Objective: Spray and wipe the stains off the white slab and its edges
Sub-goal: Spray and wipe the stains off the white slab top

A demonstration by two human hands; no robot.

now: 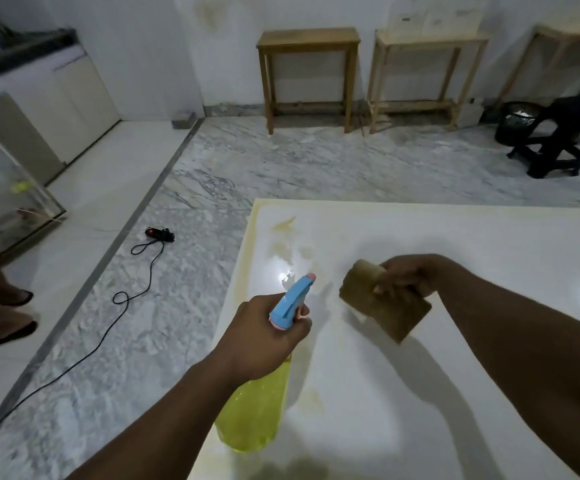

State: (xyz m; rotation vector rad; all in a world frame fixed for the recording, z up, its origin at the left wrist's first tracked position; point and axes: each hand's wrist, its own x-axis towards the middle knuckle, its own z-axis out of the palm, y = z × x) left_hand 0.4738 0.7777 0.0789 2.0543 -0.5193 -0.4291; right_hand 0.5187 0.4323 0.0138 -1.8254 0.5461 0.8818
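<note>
The spraying step looks to be in hand. At lower centre the left hand (264, 337) curls round the neck of the spray bottle (253, 414), a finger at the blue trigger, with the nozzle aimed at the yellow stains (283, 223) near the upper-left corner of the white slab (454, 237). At centre right the right hand (406, 278) pinches a brown sponge (385, 306) — seemingly lifted off the slab. The next move probably calls for wetting those stains and the yellowed edge, then rubbing. No label is readable.
</note>
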